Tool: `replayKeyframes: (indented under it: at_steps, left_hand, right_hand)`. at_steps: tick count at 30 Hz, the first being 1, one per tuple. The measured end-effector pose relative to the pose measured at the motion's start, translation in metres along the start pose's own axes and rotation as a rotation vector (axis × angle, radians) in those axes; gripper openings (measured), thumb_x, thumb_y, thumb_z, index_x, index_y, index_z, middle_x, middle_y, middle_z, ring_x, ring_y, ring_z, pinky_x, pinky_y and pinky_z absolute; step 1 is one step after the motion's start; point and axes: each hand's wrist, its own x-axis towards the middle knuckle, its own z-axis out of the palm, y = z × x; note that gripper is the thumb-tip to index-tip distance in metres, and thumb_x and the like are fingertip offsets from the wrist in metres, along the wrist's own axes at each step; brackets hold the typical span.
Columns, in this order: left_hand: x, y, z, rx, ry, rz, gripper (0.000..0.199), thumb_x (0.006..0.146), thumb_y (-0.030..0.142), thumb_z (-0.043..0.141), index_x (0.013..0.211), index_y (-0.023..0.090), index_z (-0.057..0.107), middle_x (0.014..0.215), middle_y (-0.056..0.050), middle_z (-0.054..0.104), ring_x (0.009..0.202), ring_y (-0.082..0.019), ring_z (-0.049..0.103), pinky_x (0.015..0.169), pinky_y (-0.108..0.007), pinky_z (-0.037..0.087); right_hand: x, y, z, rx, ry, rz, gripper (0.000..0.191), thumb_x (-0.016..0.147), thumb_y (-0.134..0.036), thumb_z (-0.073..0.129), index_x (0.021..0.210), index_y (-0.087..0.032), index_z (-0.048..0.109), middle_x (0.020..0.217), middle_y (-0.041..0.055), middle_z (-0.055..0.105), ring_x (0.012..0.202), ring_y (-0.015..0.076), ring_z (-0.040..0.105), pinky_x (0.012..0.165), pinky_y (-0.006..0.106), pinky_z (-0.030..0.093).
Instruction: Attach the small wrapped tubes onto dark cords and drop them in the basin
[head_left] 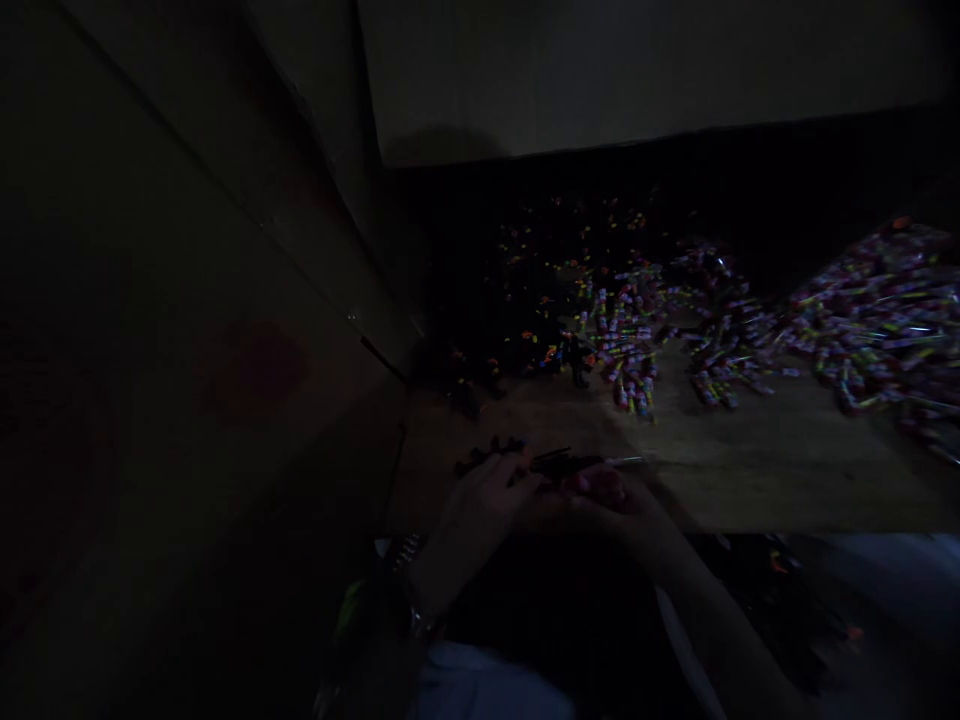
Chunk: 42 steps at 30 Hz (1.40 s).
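Observation:
In dim light, both hands rest close together over the near edge of a wooden table point(750, 480). My left hand point(491, 490) has its fingers bent down at a row of small dark pieces point(480, 458); its fingertips are too dark to make out. My right hand point(626, 510) is curled around several small pinkish-red items point(596, 484), whose kind I cannot make out. A thin dark stick-like piece point(551, 457) lies between the hands, and a thin pale one point(626, 460) shows just above my right hand.
Small pink and yellow pieces point(626, 350) lie in clusters farther back, with a large heap point(892, 320) of them at the right. Dark pieces with orange bits point(551, 355) are scattered at the back left. A pale panel point(637, 80) stands behind, and a wall-like surface point(187, 300) at the left.

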Motion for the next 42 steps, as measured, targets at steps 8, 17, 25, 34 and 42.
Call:
replayKeyframes:
  at_steps: [8, 17, 25, 34, 42]
  left_hand:
    - [0.002, 0.006, 0.004, -0.007, -0.03, 0.104, 0.019, 0.09, 0.022, 0.051, 0.107, 0.021, 0.059, 0.088, -0.002, 0.062, 0.083, -0.017, 0.05, 0.074, -0.029, 0.044]
    - [0.0, 0.008, 0.004, 0.131, -0.019, 0.175, 0.017, 0.092, 0.019, 0.047, 0.104, 0.018, 0.058, 0.085, -0.002, 0.061, 0.082, -0.017, 0.05, 0.07, -0.031, 0.042]
    - [-0.005, 0.019, 0.016, 0.103, 0.055, 0.213, 0.02, 0.091, 0.013, 0.041, 0.104, 0.011, 0.057, 0.088, -0.005, 0.062, 0.082, -0.018, 0.05, 0.072, -0.032, 0.043]
    - [0.003, 0.033, 0.021, 0.115, -0.033, 0.23, 0.019, 0.094, 0.019, 0.04, 0.104, 0.015, 0.056, 0.088, -0.005, 0.062, 0.082, -0.017, 0.054, 0.076, -0.034, 0.045]
    - [0.015, -0.012, 0.0, 0.019, -0.11, -0.409, 0.048, 0.085, 0.02, 0.056, 0.131, 0.019, 0.042, 0.126, -0.01, 0.057, 0.114, -0.024, 0.052, 0.096, -0.039, 0.042]
  right_hand:
    - [-0.002, -0.005, -0.007, -0.01, -0.094, 0.0, 0.022, 0.072, -0.036, 0.071, 0.082, -0.017, 0.065, 0.078, 0.0011, 0.063, 0.076, 0.0168, 0.057, 0.071, 0.028, 0.043]
    - [-0.001, -0.007, -0.006, -0.131, -0.096, -0.037, 0.021, 0.077, -0.036, 0.065, 0.085, -0.017, 0.066, 0.08, 0.0023, 0.067, 0.076, 0.0176, 0.059, 0.068, 0.027, 0.045]
    - [-0.011, 0.007, -0.018, -0.385, -0.023, -0.253, 0.023, 0.079, -0.026, 0.059, 0.1, -0.021, 0.067, 0.099, 0.0065, 0.071, 0.092, 0.024, 0.065, 0.078, 0.032, 0.05]
    - [-0.01, 0.019, -0.033, -0.566, 0.01, -0.323, 0.028, 0.081, -0.023, 0.054, 0.106, -0.023, 0.066, 0.102, 0.0088, 0.071, 0.094, 0.0256, 0.066, 0.079, 0.036, 0.052]
    - [0.009, 0.04, -0.077, -1.018, 0.183, -0.671, 0.026, 0.082, -0.023, 0.052, 0.104, -0.024, 0.067, 0.097, 0.0095, 0.067, 0.091, 0.0253, 0.059, 0.077, 0.038, 0.049]
